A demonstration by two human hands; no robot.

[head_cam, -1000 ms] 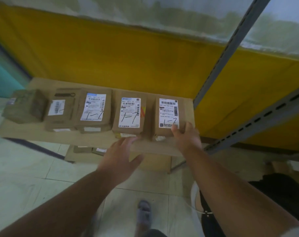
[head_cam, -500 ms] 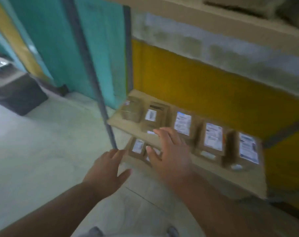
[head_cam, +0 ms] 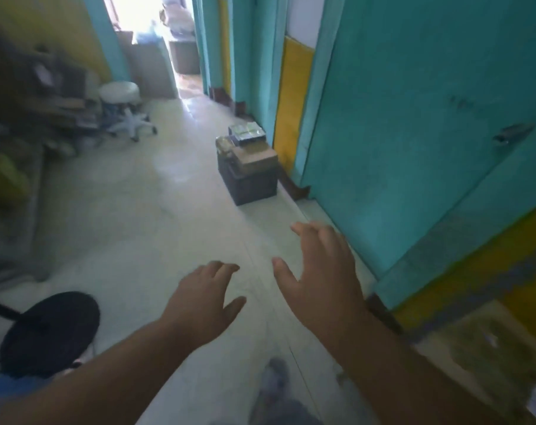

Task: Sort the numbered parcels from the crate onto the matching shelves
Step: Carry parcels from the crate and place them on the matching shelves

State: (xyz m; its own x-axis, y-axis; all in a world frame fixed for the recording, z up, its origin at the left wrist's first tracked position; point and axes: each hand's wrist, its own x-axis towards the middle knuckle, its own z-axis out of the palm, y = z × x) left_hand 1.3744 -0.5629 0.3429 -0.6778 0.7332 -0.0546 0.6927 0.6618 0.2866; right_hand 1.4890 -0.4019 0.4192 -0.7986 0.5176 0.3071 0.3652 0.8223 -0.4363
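A dark crate (head_cam: 250, 179) stands on the pale floor ahead, beside the teal wall. Brown cardboard parcels (head_cam: 254, 154) and a shiny wrapped parcel (head_cam: 245, 132) are piled in its top. My left hand (head_cam: 202, 305) and my right hand (head_cam: 320, 276) are both held out in front of me, well short of the crate, fingers spread and holding nothing. A corner of the shelf (head_cam: 493, 351) with a blurred parcel shows at the lower right edge.
A white swivel stool (head_cam: 121, 101) and cluttered dark furniture (head_cam: 36, 87) stand at the left. A black round object (head_cam: 50, 332) lies at lower left. A teal door (head_cam: 420, 124) runs along the right. A bright doorway (head_cam: 151, 32) opens at the far end.
The view has swung left from the shelf of labelled parcels to the corridor and the crate. My right hand has come off the rightmost parcel; both hands now hover free.
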